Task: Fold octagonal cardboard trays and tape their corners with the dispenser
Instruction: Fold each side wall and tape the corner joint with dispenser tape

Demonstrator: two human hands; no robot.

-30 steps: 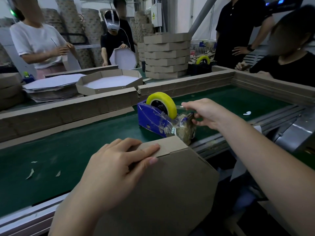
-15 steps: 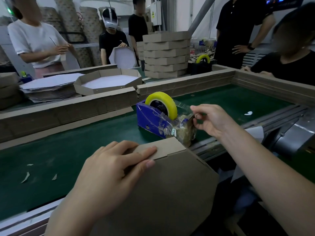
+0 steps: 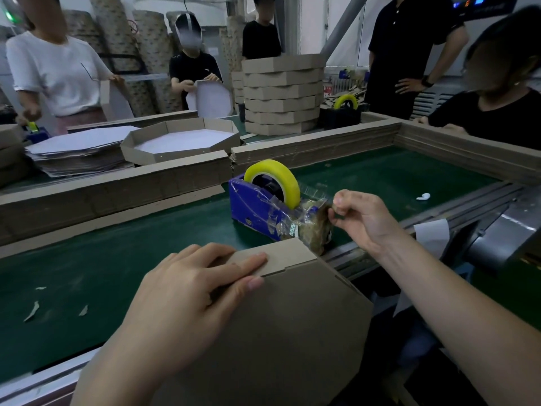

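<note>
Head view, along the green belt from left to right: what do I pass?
cardboard scraps → left hand pressing the cardboard tray flap → blue tape dispenser → right hand pinching the tape → white earbud

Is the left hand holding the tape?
No, the left hand lies flat on the tray, while the right hand pinches the tape at the dispenser.

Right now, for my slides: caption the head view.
Left hand presses the cardboard tray flap; right hand pinches tape at the dispenser.
</note>
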